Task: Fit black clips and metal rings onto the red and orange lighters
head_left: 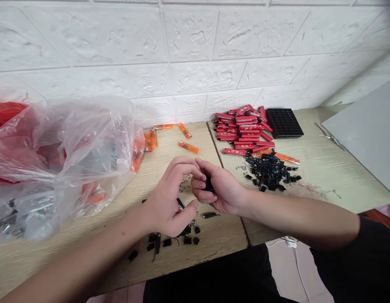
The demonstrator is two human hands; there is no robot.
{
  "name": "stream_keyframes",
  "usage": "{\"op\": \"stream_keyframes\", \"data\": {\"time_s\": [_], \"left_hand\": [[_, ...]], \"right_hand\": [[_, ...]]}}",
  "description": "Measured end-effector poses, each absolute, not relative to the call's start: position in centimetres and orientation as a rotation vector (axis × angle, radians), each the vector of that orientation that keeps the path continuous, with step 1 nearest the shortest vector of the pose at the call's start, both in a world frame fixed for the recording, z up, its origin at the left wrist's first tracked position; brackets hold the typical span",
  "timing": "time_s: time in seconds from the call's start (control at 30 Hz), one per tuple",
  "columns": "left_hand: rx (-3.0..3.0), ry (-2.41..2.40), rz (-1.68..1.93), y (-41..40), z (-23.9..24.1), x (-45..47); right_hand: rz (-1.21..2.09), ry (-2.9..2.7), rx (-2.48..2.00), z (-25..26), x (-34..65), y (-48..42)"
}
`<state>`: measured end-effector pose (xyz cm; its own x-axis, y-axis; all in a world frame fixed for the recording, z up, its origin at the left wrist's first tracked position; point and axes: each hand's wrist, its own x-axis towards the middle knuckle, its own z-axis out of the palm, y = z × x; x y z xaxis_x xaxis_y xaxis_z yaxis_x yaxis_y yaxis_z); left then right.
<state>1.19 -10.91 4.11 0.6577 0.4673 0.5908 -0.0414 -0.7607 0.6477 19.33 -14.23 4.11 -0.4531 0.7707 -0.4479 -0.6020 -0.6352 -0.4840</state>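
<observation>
At frame centre, the right hand (221, 191) is pinching a small black part (209, 185) in its grip above the surface (226, 235). The left hand (168, 202) is curling against it, and I cannot tell whether its grip is holding anything.

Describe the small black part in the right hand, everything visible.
The small black part is pinched in the right hand between thumb and curled fingers, so only a dark, plastic-looking patch shows; its full shape is hidden. It is held above the wooden table, near scattered black pieces. The left hand closes in at its left; whether it touches the part cannot be told.
</observation>
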Motion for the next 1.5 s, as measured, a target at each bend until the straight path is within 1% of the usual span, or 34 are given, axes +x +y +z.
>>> {"op": "stream_keyframes", "data": {"time_s": [0.17, 0.23, 0.37, 0.43, 0.5, 0.57, 0.7, 0.87, 0.97, 1.07, 1.23, 1.37, 1.5], "left_hand": [[2.317, 0.564, 1.101, -11.2, 4.0, 1.2], [2.374, 0.597, 1.052, -11.4, 4.1, 1.3], [2.539, 0.32, 0.68, -12.0, 4.5, 1.4], [2.61, 0.198, 0.52, -12.5, 4.6, 1.4], [2.67, 0.143, 0.434, -12.9, 4.6, 1.4], [2.706, 0.146, 0.406, -13.1, 4.4, 1.4], [2.703, 0.194, 0.367, -12.9, 4.7, 1.2], [2.655, 0.294, 0.38, -12.2, 6.7, -0.4], [2.632, 0.493, 0.365, -12.6, 7.8, -2.3], [2.634, 0.705, 0.283, -13.4, 7.8, -4.6], [2.602, 0.893, 0.21, -14.7, 5.9, -7.9], [2.566, 0.874, 0.221, -15.8, 4.3, -9.3], [2.541, 0.893, 0.318, -17.0, 3.2, -9.6]], "right_hand": [[2.047, -0.39, -0.887, 4.2, 20.1, -13.4], [1.974, -0.453, -0.922, 4.2, 20.5, -13.0], [1.757, -0.694, -1.009, 5.1, 21.6, -12.2], [1.624, -0.898, -1.041, 6.1, 22.6, -12.1], [1.486, -1.173, -1.093, 7.3, 24.0, -12.1], [1.237, -1.498, -1.214, 8.3, 25.8, -12.4], [0.502, -2.096, -1.384, 8.5, 30.4, -13.5], [0.063, -2.369, -1.583, 5.4, 36.1, -15.1], [-0.138, -2.419, -1.702, 3.7, 38.5, -16.0], [-0.258, -2.434, -1.73, 3.0, 39.9, -16.5], [-0.248, -2.412, -1.641, 2.4, 40.8, -16.6], [-0.307, -2.347, -1.624, 2.2, 40.5, -16.9], [-0.372, -2.238, -1.562, 2.9, 37.7, -18.0]]}}
